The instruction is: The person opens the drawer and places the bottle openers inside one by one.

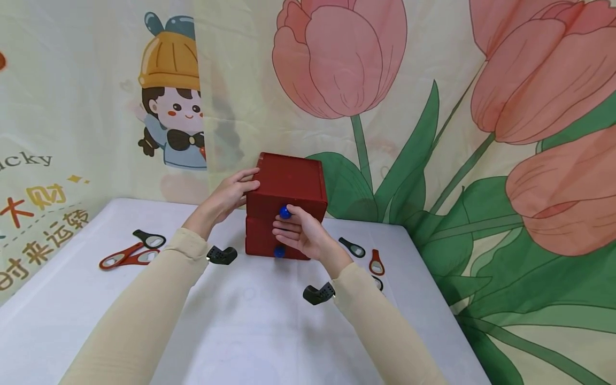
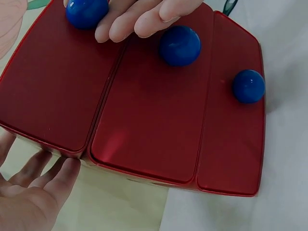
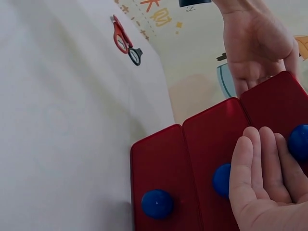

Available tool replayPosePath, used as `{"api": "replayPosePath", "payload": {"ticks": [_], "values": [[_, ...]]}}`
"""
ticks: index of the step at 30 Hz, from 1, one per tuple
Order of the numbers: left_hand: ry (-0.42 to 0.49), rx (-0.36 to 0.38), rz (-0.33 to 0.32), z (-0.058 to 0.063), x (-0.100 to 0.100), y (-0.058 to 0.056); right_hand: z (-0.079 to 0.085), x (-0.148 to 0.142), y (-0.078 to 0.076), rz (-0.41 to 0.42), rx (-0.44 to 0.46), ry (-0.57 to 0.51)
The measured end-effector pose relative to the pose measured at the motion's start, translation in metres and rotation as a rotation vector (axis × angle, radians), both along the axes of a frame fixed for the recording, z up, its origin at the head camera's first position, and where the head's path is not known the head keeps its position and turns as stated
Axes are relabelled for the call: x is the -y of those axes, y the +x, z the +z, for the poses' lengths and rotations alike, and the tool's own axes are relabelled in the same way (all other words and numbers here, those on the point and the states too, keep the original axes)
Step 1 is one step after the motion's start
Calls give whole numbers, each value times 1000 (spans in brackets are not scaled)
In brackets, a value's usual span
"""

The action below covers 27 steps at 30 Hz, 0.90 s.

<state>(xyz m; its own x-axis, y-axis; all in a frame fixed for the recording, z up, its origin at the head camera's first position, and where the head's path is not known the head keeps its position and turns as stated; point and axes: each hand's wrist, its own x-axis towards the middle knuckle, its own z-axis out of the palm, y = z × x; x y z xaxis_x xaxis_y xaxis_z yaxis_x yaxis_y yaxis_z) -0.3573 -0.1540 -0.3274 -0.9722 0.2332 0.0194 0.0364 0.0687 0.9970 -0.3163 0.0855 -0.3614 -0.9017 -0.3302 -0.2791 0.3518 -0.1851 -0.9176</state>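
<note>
A dark red chest (image 1: 286,179) of drawers stands on the white table, its front facing me. In the left wrist view, three blue knobs show on its front panels, among them a middle knob (image 2: 179,45) and a bottom knob (image 2: 249,86). My left hand (image 1: 223,199) rests straight fingers against the chest's left side, near the top. At the front, my right hand (image 1: 308,232) pinches the top knob (image 1: 285,212) between thumb and index finger. Its other fingers extend in front of the middle knob, hiding it in the head view. The drawers look closed.
Left of the chest lie small black (image 1: 150,239) and red tools (image 1: 115,259) with ring-shaped ends. Similar black (image 1: 353,247) and red ones (image 1: 377,263) lie to the right, one partly behind my right sleeve. A printed cloth (image 1: 337,64) hangs behind the table.
</note>
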Motion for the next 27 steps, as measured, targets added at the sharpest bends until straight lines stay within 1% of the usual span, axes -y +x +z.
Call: {"api": "replayPosePath", "payload": {"ticks": [13, 22, 27], "values": [[-20, 8, 7, -1, 2, 1, -1, -2, 1, 12, -16, 27], [-23, -5, 7, -1, 2, 1, 1, -3, 7, 31, -31, 50], [-29, -7, 7, -1, 2, 1, 1, -5, 11, 47, -55, 65]]}}
